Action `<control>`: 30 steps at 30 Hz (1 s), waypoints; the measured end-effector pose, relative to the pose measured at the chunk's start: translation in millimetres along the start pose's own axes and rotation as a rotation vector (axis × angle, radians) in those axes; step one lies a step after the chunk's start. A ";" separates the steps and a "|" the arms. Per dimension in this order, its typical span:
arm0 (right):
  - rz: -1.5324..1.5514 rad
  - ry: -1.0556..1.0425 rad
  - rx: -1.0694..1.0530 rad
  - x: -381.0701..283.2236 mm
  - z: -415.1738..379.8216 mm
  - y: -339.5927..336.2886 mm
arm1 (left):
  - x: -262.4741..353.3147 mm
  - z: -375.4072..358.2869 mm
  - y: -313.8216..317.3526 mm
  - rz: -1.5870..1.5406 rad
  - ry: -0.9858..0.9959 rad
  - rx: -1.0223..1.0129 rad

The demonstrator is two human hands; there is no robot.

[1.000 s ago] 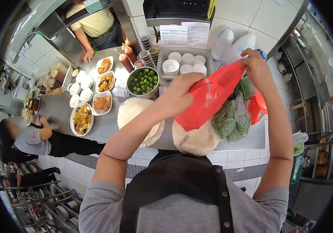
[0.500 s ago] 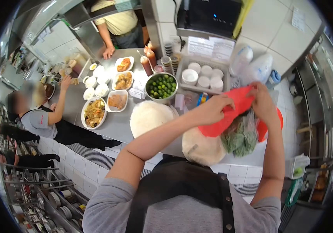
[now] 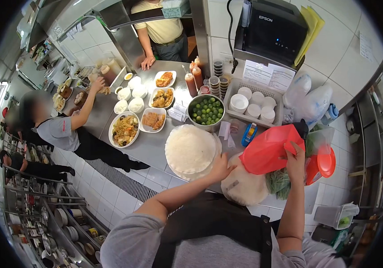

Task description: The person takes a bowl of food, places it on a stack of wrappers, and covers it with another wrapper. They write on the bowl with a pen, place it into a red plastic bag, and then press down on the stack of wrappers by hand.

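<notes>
Toward the worktop [image 3: 153, 152]'s right end, the red bag [image 3: 267, 152] extends over the greens [image 3: 279, 182], pinched in the right hand [image 3: 294, 160]'s grip. The left hand [image 3: 221, 168]'s grip is open, fingers spread, beside the pale round stack [image 3: 190, 149] by the near edge.

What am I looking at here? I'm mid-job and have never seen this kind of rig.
There is no machine: these are a person's bare hands, and every picture comes from one camera worn on their head, looking forward and down. The right hand holds a red bag. The left hand, fingers spread, is beside a stack of pale flat rounds and seems to hold nothing. Also on the metal counter are food dishes, a bowl of small green fruit and sauce bottles.
</notes>
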State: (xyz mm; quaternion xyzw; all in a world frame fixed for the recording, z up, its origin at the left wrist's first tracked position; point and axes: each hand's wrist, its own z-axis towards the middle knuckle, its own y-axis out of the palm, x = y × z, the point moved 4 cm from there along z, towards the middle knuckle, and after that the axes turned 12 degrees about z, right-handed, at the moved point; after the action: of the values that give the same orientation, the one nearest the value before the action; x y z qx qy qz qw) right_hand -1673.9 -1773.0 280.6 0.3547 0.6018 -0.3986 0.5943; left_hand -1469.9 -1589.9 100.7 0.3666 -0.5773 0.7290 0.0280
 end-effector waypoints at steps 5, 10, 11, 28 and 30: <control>0.102 -0.032 -0.034 6.3 6.9 4.8 | 12.2 -25.7 22.5 0.084 -0.088 0.025; 0.154 -0.036 -0.035 1.3 8.4 9.7 | -6.1 -6.2 46.6 0.077 -0.232 -0.078; 0.155 -0.038 -0.036 -1.9 8.3 9.9 | -11.5 2.1 46.5 0.051 -0.283 -0.161; 0.385 -0.044 -0.133 -8.0 23.2 4.1 | 6.0 -11.9 26.9 -0.267 -0.168 -0.303; 0.391 -0.042 -0.140 -9.3 24.7 4.3 | 3.4 -17.9 25.2 -0.123 -0.120 -0.280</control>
State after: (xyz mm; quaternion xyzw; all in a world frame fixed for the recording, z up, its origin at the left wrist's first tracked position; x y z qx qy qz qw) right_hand -1659.0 -1793.0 290.2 0.4142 0.5354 -0.2401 0.6958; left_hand -1493.1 -1584.1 80.8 0.4365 -0.6504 0.6153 0.0888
